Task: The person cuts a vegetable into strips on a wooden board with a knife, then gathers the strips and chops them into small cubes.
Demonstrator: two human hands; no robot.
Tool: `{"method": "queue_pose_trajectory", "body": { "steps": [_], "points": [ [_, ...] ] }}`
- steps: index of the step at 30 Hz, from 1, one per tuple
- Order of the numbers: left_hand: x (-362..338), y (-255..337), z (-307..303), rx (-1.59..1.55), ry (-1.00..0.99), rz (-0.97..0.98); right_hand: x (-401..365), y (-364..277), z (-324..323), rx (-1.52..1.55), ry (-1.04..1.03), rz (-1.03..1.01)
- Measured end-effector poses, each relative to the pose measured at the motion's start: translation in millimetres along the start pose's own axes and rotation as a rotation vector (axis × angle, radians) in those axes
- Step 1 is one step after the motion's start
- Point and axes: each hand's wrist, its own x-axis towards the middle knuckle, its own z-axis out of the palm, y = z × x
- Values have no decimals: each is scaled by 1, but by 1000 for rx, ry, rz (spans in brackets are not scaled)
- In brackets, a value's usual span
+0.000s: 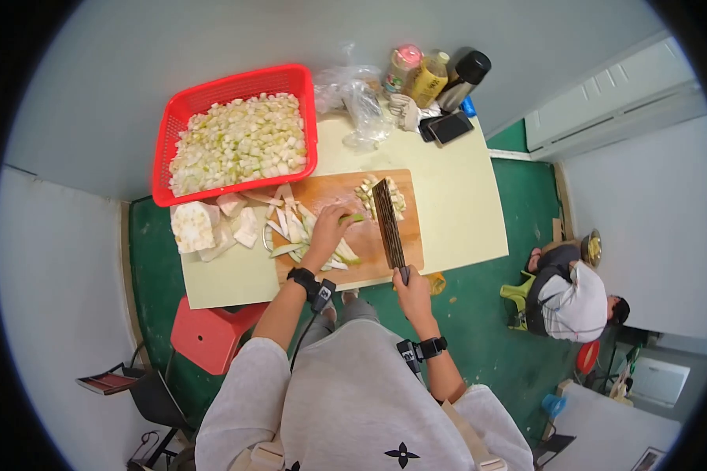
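Observation:
My right hand (412,290) is wrapped round the handle of a cleaver (388,225), its dark blade edge-on over the wooden cutting board (314,191). To its left, my left hand (332,228) has its fingers closed on a pale green vegetable strip (353,218), short of the blade. Diced pale vegetable (399,206) lies around the far end of the blade. More long whitish-green strips (291,224) are heaped on the board, left of and partly under my left hand. The exact vegetable kind cannot be told.
A red basket (313,118) full of pale dice stands behind the board. Whitish vegetable chunks (192,228) sit at the table's left. Plastic bags (361,106), a thermos (463,80), bottles and a phone (451,128) are at the back. A person (577,302) sits at right; a red stool (204,337) stands below left.

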Motion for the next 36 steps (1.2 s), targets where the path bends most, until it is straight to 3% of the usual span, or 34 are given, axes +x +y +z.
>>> {"method": "queue_pose_trajectory", "body": {
  "steps": [4, 7, 9, 12, 17, 26, 29, 36],
  "points": [
    [-2, 23, -15, -98, 96, -199, 16, -5, 9, -56, -20, -96],
    [30, 53, -37, -86, 203, -184, 29, 4, 23, -114, -18, -181],
    [57, 76, -46, -67, 323, 9, 37, 6, 27, -107, -37, -211],
    [96, 91, -46, 66, 285, 191, 47, 0, 33, -91, -40, -256],
    [114, 75, -18, 208, 2, 256, 46, -12, 48, -73, -4, -221],
    [112, 82, -19, 168, -61, 303, 36, -23, 60, -7, 16, -124],
    [108, 53, -6, 276, -135, 320, 40, -10, 74, -86, 26, -120],
    [109, 49, -8, 278, -113, 288, 45, -12, 75, -183, -15, -112]
  ]
}}
